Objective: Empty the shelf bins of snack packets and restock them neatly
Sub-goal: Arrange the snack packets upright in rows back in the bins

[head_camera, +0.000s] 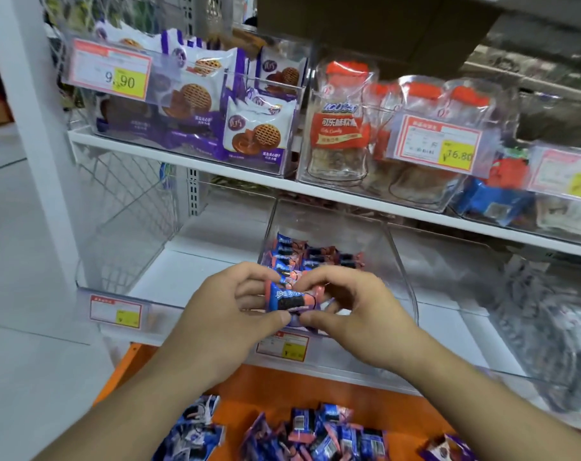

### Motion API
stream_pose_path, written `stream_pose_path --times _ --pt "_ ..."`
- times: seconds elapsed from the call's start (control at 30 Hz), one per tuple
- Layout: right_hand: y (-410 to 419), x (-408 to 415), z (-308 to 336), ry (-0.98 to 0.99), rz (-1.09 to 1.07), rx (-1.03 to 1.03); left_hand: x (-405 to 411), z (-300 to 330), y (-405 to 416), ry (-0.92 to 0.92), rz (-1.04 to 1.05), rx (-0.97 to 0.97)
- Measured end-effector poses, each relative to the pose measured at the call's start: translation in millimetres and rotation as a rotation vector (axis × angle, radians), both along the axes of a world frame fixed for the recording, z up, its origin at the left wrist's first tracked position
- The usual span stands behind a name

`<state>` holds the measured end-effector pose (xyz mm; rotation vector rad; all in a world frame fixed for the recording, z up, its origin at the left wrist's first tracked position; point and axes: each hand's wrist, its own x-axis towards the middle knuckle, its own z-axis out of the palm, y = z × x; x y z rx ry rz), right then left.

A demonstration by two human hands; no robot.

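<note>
Here both hands' grip pinches blue packet [290, 299] | left hand [231, 314] | right hand [357, 309] | clear bin [395, 261] behind | loose packets [315, 434] below

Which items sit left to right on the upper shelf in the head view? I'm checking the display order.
Purple biscuit packets → red-topped cola candy bags → red strawberry-print packets above blue packets.

2 bare forearms, left hand [229, 314], right hand [355, 311], seemingly no sleeves or jewellery
</note>
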<state>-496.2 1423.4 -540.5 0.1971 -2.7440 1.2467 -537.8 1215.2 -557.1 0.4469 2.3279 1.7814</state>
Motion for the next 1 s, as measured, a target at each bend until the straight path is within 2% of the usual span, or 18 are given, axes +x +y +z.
stream_pose_path --times 0.1,0.2,0.3,0.67,0.9,1.0 --pt "18.0 -3.0 -6.2 0.029 -0.190 0.008 1.5 -2.5 0.6 0.187 0.019 -0.146" --pt "39.6 -16.7 -18.2 0.051 -0.311 0.259 -0.8 -6.7 -4.2 0.370 -0.014 -0.398" --pt "49.8 -37.5 -39.0 0.029 -0.329 0.403 -4.3 -16.9 -6.8 0.394 -0.074 -0.528" --pt "61.2 -94.1 -83.0 0.046 -0.273 0.728 -13.2 -25.6 -11.4 0.443 -0.077 -0.521" --pt "56.8 -97.9 -83.4 -0.010 -0.300 0.754 -14.0 -28.4 -11.1 0.426 -0.085 -0.503" --pt "55.4 -88.6 -76.4 -0.020 -0.305 0.672 -13.5 -28.1 -11.7 0.442 -0.085 -0.506"
